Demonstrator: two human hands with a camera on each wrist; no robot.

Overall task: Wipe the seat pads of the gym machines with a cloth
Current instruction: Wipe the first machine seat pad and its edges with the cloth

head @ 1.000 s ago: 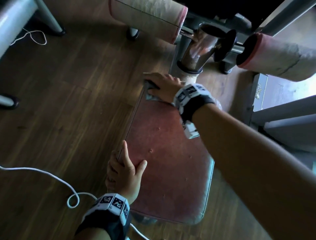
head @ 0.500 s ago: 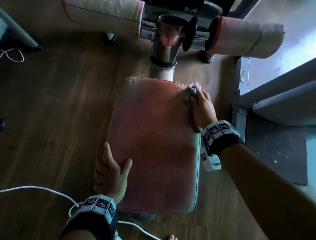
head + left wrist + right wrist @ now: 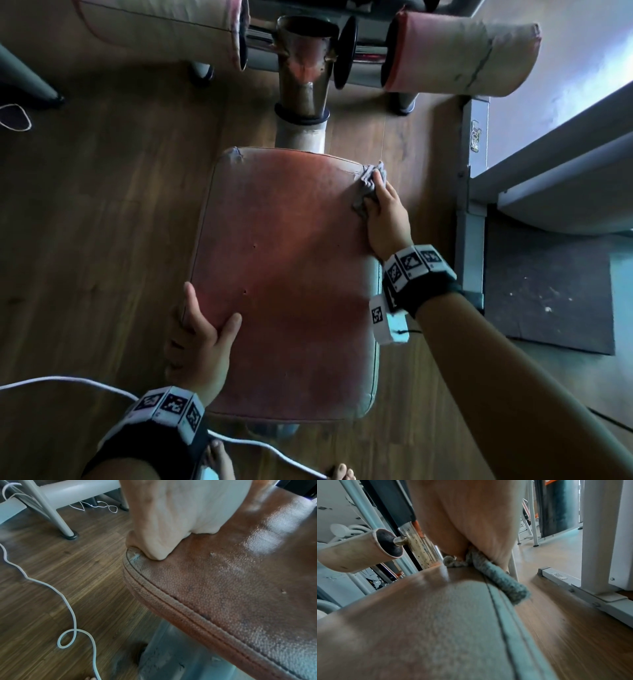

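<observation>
A worn red-brown seat pad (image 3: 284, 274) fills the middle of the head view. My right hand (image 3: 383, 212) holds a bunched grey cloth (image 3: 368, 185) and presses it on the pad's far right corner. In the right wrist view the cloth (image 3: 501, 582) hangs over the pad's (image 3: 436, 622) right seam from under my hand (image 3: 471, 520). My left hand (image 3: 202, 329) grips the pad's near left edge, thumb on top and fingers curled over the side. The left wrist view shows that hand (image 3: 171, 513) bearing on the pad's (image 3: 231, 588) stitched rim.
Beyond the pad a chrome post (image 3: 303, 75) carries two padded rollers (image 3: 164, 31) (image 3: 459, 51). A grey frame beam (image 3: 474, 205) and a dark mat (image 3: 548, 291) lie to the right. A white cable (image 3: 68, 382) loops over the wood floor at the left, near my toes (image 3: 342, 474).
My right hand swept the cloth from the pad's far left corner across to its far right corner, then nearly stopped there. The left hand kept its grip on the near left edge.
</observation>
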